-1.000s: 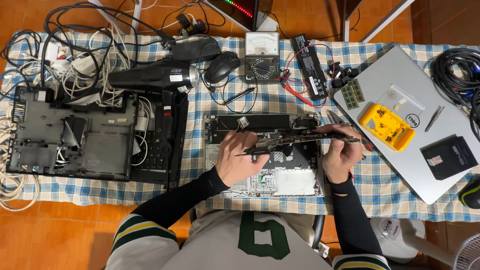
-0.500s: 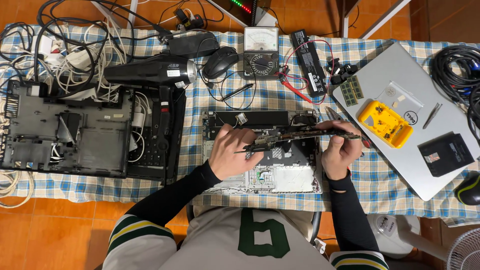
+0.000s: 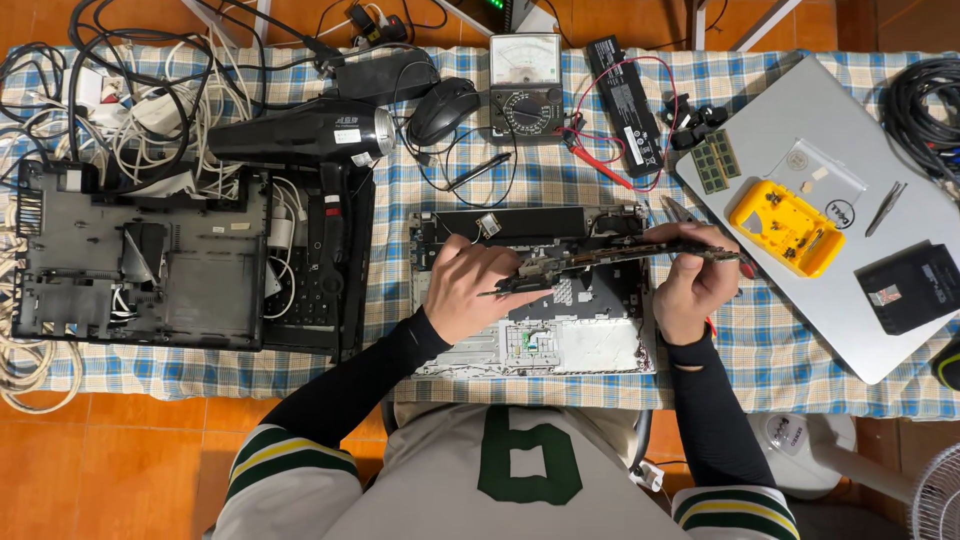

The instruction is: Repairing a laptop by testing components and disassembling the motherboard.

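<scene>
Both of my hands hold a long dark circuit board (image 3: 610, 256) lifted edge-on above an opened laptop chassis (image 3: 560, 340) in the middle of the checked tablecloth. My left hand (image 3: 468, 288) grips the board's left end. At the board's right end my right hand (image 3: 692, 282) has its fingers curled over the top edge. The chassis under the board shows a silvery inner plate and a black strip along its far edge.
A black laptop bottom cover (image 3: 140, 260) and a black hair dryer (image 3: 305, 135) lie to the left, among tangled cables. Behind the chassis are a mouse (image 3: 440, 108), an analogue multimeter (image 3: 525, 85) and a battery pack (image 3: 622, 90). A closed silver laptop (image 3: 850, 290) with a yellow screw tray (image 3: 785, 226) lies right.
The view has shifted slightly. My hands keep hold of the circuit board, which stays tilted above the chassis with little visible movement.
</scene>
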